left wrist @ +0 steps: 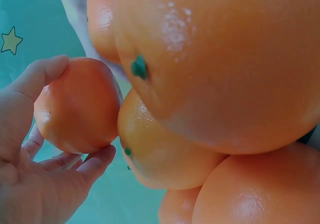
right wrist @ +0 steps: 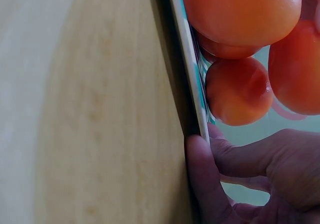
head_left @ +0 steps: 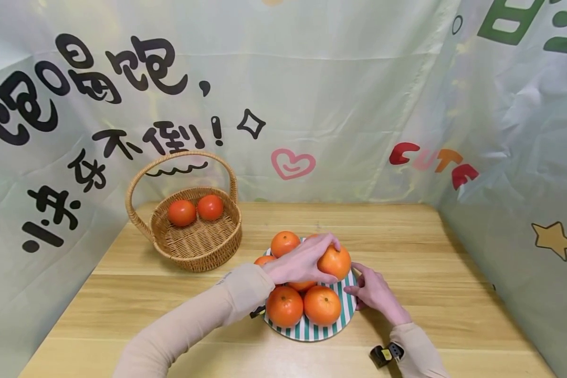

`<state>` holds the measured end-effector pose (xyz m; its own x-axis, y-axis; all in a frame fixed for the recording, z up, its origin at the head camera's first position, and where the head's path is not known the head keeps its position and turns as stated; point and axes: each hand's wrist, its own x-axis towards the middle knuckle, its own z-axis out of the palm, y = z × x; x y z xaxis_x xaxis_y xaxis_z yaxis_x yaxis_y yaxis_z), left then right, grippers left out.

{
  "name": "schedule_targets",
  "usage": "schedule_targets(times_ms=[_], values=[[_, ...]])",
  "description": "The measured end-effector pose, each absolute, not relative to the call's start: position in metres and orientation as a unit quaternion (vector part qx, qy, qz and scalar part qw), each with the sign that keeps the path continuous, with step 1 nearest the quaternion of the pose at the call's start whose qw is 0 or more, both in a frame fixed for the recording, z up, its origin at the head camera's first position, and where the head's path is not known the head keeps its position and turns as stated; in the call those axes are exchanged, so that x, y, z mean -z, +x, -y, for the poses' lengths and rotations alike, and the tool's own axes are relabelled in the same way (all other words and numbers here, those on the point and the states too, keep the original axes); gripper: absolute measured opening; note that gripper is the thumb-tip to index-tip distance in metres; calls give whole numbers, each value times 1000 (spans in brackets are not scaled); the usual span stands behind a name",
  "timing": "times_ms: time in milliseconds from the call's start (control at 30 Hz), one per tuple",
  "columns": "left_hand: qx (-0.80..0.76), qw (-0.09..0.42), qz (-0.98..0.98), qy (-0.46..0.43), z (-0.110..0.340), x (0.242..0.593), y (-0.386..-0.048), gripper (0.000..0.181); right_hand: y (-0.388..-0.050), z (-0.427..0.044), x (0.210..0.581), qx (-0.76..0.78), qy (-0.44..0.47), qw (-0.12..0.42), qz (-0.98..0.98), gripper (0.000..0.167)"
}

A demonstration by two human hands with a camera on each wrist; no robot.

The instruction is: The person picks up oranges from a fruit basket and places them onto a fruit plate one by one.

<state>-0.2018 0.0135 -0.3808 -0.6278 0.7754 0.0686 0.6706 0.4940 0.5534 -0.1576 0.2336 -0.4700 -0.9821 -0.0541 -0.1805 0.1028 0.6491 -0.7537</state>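
My left hand (head_left: 307,262) reaches over a round plate (head_left: 308,333) with green and white stripes. It grips an orange (head_left: 336,263) above the plate's right part; in the left wrist view, thumb and fingers curve around that orange (left wrist: 80,106). Several more oranges lie on the plate, among them a front-left one (head_left: 284,306), one beside it (head_left: 322,305) and a back one (head_left: 285,243). The left hand and sleeve partly hide others. At the plate's right rim (right wrist: 192,68), my right hand (head_left: 378,294) pinches the edge between thumb and fingers.
A wicker basket (head_left: 198,257) with a tall handle stands back left. Inside lie two red-orange round fruits, one on the left (head_left: 181,213) and one on the right (head_left: 210,207). Printed cloth (head_left: 349,121) hangs behind and beside the wooden table (head_left: 430,252).
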Motion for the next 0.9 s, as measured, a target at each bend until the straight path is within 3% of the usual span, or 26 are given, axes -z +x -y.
schedule_targets(times_ms=[400,900], values=[[-257,119,-855,434,-19,389,-203,51,-157,-235,469,415,8,93,-905,67],[-197,100,-870,441,-27,395,-200,57,-156,-234,469,420,6,94,-903,65]])
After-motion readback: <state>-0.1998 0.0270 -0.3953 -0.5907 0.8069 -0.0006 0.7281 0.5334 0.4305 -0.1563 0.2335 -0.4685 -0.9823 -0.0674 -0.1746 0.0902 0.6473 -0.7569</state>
